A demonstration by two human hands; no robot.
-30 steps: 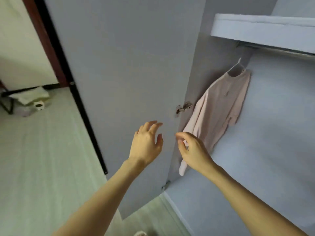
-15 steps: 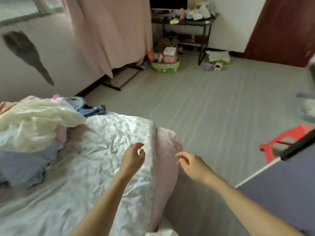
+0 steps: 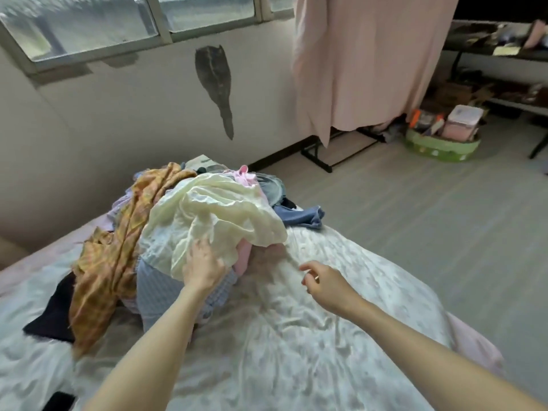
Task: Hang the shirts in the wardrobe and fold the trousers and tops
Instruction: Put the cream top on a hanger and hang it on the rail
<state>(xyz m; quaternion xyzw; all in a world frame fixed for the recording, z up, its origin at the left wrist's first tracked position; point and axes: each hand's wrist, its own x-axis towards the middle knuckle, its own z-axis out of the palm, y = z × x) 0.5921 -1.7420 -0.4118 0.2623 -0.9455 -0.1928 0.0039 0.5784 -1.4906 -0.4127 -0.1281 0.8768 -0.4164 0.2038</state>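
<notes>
Half a second back your view took in the bed corner and open floor, both hands hovering with nothing in them; a second back you faced the wardrobe. Now you look down on the clothes pile (image 3: 178, 232) at 11 o'clock, much nearer; your left hand (image 3: 203, 266) has reached it; your right hand (image 3: 324, 281) is still in the air.

Left hand: fingers spread and fairly straight, lying on the lower hem of the cream top (image 3: 213, 212); whether the thumb pinches the cloth, you cannot tell. Right hand: loosely curled, holding nothing, above the bedsheet (image 3: 296, 336) at 1 o'clock of your left.

Cream top: thin, crinkled, draped over the pile's crest. Orange checked garment (image 3: 118, 247): soft, trailing down the pile at 9 o'clock. Blue-and-white checked cloth (image 3: 154, 289) lies under your left wrist; denim (image 3: 302, 216) at 2 o'clock of the pile. Bedsheet: white, glossy, heavily rumpled.
</notes>
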